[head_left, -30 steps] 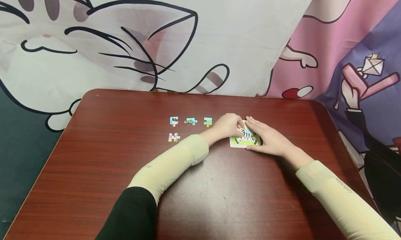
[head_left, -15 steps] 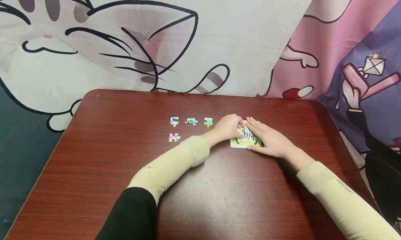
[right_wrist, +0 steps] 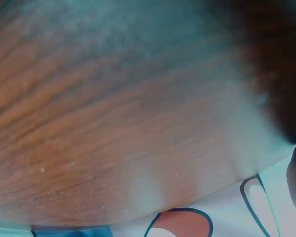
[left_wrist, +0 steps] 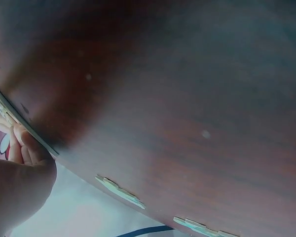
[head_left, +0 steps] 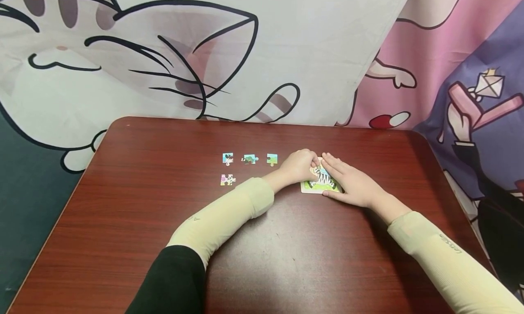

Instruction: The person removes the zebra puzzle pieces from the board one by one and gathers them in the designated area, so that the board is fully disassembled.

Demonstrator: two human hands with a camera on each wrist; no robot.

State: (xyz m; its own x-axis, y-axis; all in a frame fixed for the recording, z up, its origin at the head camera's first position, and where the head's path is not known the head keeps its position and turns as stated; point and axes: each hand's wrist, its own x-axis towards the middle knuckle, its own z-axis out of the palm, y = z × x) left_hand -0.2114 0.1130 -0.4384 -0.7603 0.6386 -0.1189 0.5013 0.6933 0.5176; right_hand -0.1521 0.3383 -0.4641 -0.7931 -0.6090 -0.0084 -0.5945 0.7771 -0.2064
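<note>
Your left hand point(head_left: 299, 165) bends its fingers over the left side of the zebra puzzle point(head_left: 322, 181), whether pinching a piece I cannot tell, while your right hand point(head_left: 357, 183) touches its right side, fingers straight and thumb apart. The puzzle lies flat on the brown table point(head_left: 262, 264); left of it sit three loose pieces point(head_left: 272, 159) in a row and a fourth piece point(head_left: 227, 179) nearer you.

My forearm sleeves point(head_left: 221, 214) are pale yellow. The white-rimmed board point(head_left: 313, 190) shows a zebra point(head_left: 324, 179) striped black and white over green; beneath it, the table point(head_left: 262, 250) is grained reddish brown.
</note>
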